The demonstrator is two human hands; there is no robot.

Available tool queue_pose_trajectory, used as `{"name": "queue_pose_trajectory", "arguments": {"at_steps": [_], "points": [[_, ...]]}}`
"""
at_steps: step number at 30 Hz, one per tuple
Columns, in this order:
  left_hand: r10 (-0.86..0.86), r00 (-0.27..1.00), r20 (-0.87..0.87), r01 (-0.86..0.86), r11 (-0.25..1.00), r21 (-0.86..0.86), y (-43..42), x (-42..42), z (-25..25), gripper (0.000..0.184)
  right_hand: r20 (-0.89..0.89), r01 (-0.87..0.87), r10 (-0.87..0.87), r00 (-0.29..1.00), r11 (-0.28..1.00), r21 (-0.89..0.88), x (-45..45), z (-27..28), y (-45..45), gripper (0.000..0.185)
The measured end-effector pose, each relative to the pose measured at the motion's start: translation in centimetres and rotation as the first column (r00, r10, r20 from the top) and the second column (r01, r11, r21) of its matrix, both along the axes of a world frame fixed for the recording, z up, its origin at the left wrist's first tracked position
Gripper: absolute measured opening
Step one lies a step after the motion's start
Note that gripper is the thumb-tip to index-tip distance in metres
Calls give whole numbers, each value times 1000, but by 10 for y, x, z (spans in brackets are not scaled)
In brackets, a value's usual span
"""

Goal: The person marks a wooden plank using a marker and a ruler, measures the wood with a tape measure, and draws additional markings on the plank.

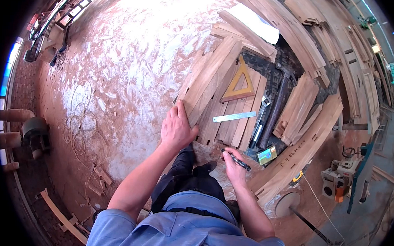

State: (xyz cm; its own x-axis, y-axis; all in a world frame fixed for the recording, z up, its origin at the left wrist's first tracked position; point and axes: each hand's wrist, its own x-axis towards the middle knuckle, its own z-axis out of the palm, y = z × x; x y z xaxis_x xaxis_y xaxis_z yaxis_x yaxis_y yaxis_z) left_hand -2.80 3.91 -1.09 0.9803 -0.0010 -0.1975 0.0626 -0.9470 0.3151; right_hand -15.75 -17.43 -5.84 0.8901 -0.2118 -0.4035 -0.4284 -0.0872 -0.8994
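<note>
My left hand [177,127] grips the near end of a wooden board [215,79], fingers over its top and thumb along its right side. In my right hand [234,168], closed near my lap, is a black marker pen [239,161]. Between the hands and beyond them lie several short planks [214,126]. On these rest a yellow triangular set square [249,86] with a wooden base and a steel ruler [234,117]. Just right of the planks are an adjustable wrench [260,122] and a hammer [276,100].
A small yellow-green box [267,155] sits near a long board with handwriting [300,148]. A yellow tape measure [297,176] lies by that board's edge. More timber [286,27] is stacked at the far right. Rope [78,137] coils on the dusty floor at left; a machine [336,179] stands right.
</note>
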Motion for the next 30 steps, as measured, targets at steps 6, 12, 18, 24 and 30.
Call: {"name": "queue_pose_trajectory", "arguments": {"at_steps": [6, 12, 18, 24, 30], "points": [[-4, 1000, 21, 4, 1000, 2, 1, 0, -3, 104, 32, 21, -20, 999, 1000, -2, 2, -9, 4, 26], [-3, 1000, 20, 4, 1000, -14, 1, 0, 0, 104, 34, 6, -4, 999, 997, -83, 10, -9, 6, 24], [-1, 998, -69, -1, 1000, -15, 1, 3, 6, 104, -73, 45, -44, 996, 999, 10, 36, 18, 13, 24], [0, 999, -52, -1, 1000, -28, 2, 2, 3, 106, -9, -1, 1, 1000, 1000, -7, 67, 34, 21, 26], [-12, 999, -44, 10, 999, -49, 4, 3, -2, 106, 108, -74, 75, 991, 997, -13, 97, 41, 24, 25]]}}
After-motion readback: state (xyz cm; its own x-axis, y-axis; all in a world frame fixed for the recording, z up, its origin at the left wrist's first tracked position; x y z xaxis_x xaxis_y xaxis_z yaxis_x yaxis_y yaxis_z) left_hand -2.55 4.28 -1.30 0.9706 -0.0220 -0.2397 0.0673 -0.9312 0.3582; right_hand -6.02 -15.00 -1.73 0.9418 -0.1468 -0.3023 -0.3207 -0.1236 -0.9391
